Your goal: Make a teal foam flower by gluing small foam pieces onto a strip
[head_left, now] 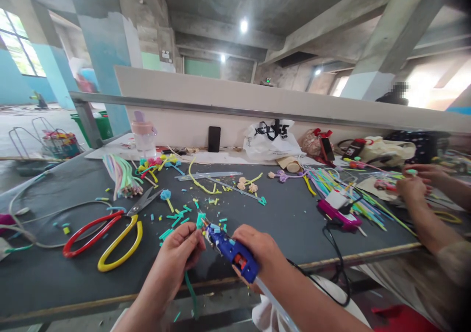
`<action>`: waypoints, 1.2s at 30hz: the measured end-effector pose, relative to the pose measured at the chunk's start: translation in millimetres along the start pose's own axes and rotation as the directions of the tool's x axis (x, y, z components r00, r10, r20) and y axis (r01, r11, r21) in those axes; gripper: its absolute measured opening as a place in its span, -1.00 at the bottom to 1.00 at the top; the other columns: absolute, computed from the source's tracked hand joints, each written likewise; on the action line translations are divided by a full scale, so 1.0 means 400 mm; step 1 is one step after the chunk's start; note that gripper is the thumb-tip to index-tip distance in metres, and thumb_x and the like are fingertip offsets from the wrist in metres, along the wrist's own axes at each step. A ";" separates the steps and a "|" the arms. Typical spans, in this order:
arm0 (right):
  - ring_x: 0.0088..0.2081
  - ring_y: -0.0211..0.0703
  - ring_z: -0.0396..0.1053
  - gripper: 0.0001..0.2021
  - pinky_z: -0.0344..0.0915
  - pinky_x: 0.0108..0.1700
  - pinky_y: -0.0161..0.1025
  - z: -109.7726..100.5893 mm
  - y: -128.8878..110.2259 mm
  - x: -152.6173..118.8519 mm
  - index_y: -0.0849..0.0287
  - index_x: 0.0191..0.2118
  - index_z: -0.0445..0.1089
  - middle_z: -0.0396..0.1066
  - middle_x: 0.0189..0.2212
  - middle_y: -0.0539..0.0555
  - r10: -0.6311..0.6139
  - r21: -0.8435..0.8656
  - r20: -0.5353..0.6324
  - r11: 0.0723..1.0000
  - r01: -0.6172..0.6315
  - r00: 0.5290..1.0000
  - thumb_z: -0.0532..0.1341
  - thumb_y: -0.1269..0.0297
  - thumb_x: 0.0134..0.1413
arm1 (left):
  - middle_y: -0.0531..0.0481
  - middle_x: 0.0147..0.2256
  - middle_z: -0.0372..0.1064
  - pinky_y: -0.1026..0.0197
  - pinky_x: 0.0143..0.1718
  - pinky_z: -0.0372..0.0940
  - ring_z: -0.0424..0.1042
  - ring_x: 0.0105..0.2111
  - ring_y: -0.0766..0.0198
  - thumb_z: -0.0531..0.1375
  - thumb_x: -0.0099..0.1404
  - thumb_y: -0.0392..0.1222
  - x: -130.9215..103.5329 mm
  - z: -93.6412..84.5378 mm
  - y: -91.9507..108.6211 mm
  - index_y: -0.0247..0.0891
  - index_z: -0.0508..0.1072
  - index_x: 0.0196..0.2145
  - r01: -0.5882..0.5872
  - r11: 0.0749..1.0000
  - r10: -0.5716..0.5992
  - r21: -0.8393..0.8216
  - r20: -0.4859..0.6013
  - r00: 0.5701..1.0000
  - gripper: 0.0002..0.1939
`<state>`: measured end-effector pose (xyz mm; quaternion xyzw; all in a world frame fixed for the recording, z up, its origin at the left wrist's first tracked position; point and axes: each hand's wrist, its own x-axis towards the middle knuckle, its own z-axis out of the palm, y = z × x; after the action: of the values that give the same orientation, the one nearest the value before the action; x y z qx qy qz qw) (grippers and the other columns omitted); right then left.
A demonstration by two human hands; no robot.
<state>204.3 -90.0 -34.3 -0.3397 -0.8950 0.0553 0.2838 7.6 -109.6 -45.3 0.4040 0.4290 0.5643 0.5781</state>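
My right hand (259, 251) is wrapped round a blue hot glue gun (230, 248), with a clear glue stick (274, 302) coming out of its back end. The gun's nozzle touches or nearly touches a teal pipe cleaner flower (200, 219) at the fingertips of my left hand (184, 246). Those fingers are pinched together, and a green stem (191, 293) hangs below them past the table edge. Short teal pipe cleaner pieces (176, 221) lie just beyond. Left of them, a blue flower on a yellow stem (167, 197) rests near large scissors (121, 226) with red and yellow handles.
A bundle of pastel pipe cleaners (121, 175) lies at the back left, near a clear bottle (144, 138). A phone (214, 139) leans at the back beside a white bag (270, 140). At right are a magenta power strip (338, 216) and a co-worker's hands (414, 185).
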 end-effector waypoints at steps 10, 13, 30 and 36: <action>-0.43 -0.22 0.27 -0.93 0.07 -0.43 -0.33 -0.008 -0.020 0.010 0.11 -0.46 0.20 0.29 -0.49 -0.02 0.032 -0.073 0.090 0.997 -0.026 0.995 0.13 0.30 -0.12 | 0.13 -0.60 0.20 0.42 -0.69 -0.15 0.02 -0.66 0.50 0.20 0.13 -0.07 -0.001 -0.003 -0.005 -0.28 0.32 -0.49 -0.003 1.000 0.003 -0.023 -0.008 1.000 -0.78; -0.45 -0.23 0.25 -0.93 0.04 -0.45 -0.33 -0.013 -0.024 0.012 0.12 -0.47 0.19 0.27 -0.51 -0.02 0.049 -0.099 0.091 0.994 -0.040 0.995 0.13 0.29 -0.11 | 0.13 -0.59 0.23 0.42 -0.67 -0.13 0.03 -0.66 0.50 0.21 0.12 -0.09 -0.002 -0.002 -0.004 -0.28 0.34 -0.46 0.013 1.000 -0.014 -0.019 -0.027 1.000 -0.80; -0.48 -0.25 0.27 -0.91 0.03 -0.46 -0.32 -0.013 -0.024 0.011 0.14 -0.50 0.23 0.32 -0.53 0.00 0.077 -0.132 0.137 0.990 -0.059 0.988 0.13 0.29 -0.05 | 0.15 -0.63 0.19 0.43 -0.70 -0.18 0.02 -0.70 0.51 0.24 0.06 -0.06 -0.001 0.008 0.003 -0.30 0.34 -0.49 0.011 1.000 -0.012 -0.019 -0.057 0.998 -0.76; -0.41 -0.20 0.31 -0.94 0.10 -0.41 -0.33 -0.003 -0.001 0.005 0.13 -0.39 0.27 0.35 -0.48 0.02 0.043 -0.040 0.092 0.998 -0.039 0.995 0.12 0.31 -0.08 | 0.14 -0.62 0.22 0.44 -0.68 -0.14 0.05 -0.68 0.51 0.22 0.10 -0.07 -0.005 0.002 0.004 -0.29 0.34 -0.50 0.034 0.999 -0.035 -0.032 -0.041 0.999 -0.77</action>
<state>203.6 -89.2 -32.2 -0.3606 -0.9008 0.0595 0.2343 7.8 -111.7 -43.5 0.3758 0.4389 0.5692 0.5850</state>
